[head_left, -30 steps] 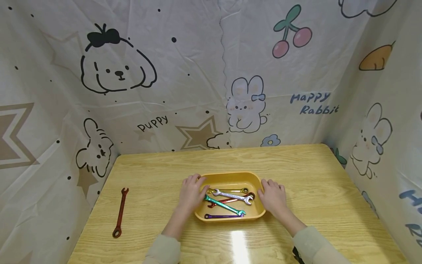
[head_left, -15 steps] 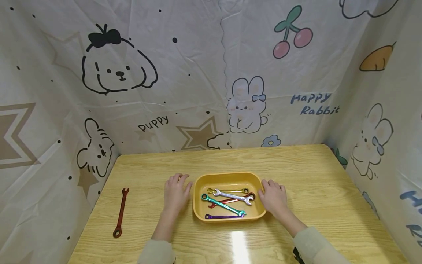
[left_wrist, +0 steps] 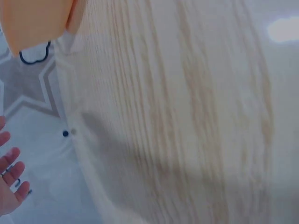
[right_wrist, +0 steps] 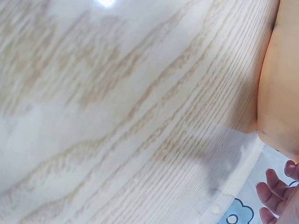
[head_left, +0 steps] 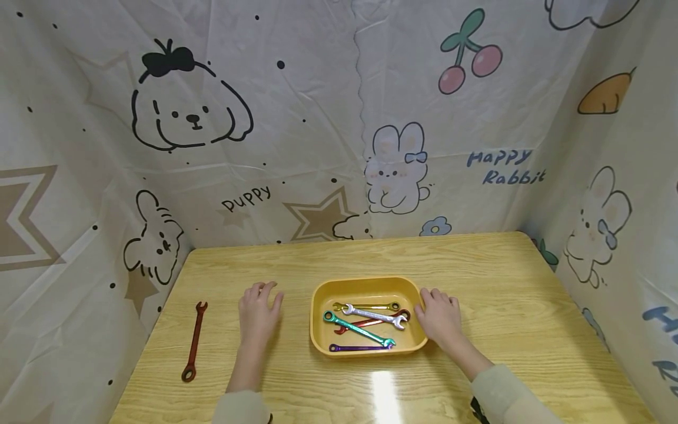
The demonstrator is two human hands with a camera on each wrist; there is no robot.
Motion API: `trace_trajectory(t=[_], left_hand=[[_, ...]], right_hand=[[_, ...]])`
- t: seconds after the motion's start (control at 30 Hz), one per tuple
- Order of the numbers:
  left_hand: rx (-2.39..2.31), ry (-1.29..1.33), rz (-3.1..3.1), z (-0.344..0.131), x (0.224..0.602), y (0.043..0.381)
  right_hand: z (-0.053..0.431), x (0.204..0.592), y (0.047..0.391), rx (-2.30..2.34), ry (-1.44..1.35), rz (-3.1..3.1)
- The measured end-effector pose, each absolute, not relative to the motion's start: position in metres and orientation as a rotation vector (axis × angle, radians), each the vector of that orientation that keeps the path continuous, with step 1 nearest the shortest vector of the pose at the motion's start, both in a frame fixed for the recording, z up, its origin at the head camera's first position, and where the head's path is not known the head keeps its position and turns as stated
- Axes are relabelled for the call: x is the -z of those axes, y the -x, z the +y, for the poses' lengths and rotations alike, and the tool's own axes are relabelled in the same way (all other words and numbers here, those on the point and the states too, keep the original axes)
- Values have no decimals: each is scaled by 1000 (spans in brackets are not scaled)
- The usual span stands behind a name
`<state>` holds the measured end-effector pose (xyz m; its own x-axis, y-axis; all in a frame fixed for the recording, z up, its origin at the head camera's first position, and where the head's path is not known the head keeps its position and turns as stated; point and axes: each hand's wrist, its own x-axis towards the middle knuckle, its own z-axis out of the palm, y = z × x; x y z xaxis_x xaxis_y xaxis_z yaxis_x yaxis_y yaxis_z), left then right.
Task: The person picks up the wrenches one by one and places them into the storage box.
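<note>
My left hand [head_left: 258, 312] is raised over the table left of the yellow plastic tray [head_left: 365, 285], its fingers relaxed and holding nothing. In the left wrist view its fingers [left_wrist: 10, 164] are spread apart from the tray [left_wrist: 35, 21]. My right hand [head_left: 441, 315] grips the tray's right rim, thumb over the edge and the other fingers outside. Inside the tray lie several combination wrenches: a gold wrench [head_left: 371, 306], a silver wrench [head_left: 373, 315], a red wrench [head_left: 365, 323], a green wrench [head_left: 360, 330] and a purple wrench [head_left: 360, 348].
Another red wrench [head_left: 194, 341] lies on the wood-grain table [head_left: 254, 265] at the left, beyond my left hand. A printed cloth [head_left: 307, 118] hangs around the table's back and sides.
My left hand has let go of the tray's left rim and moved left, away from it. The right hand, tray and wrenches have stayed in place.
</note>
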<state>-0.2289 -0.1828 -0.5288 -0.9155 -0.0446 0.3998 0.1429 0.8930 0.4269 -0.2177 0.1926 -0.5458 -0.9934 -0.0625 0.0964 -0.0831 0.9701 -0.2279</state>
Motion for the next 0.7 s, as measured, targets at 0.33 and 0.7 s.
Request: trace_trajectory(t=[0.33,0.7], left_hand=[[662,-96,-2623,-214,538,224],[681,-286,-2606,-243,545,215]], right_hand=[[194,546,218,-348,-113,-3042],[193,545,218,-360,-111,-3046]])
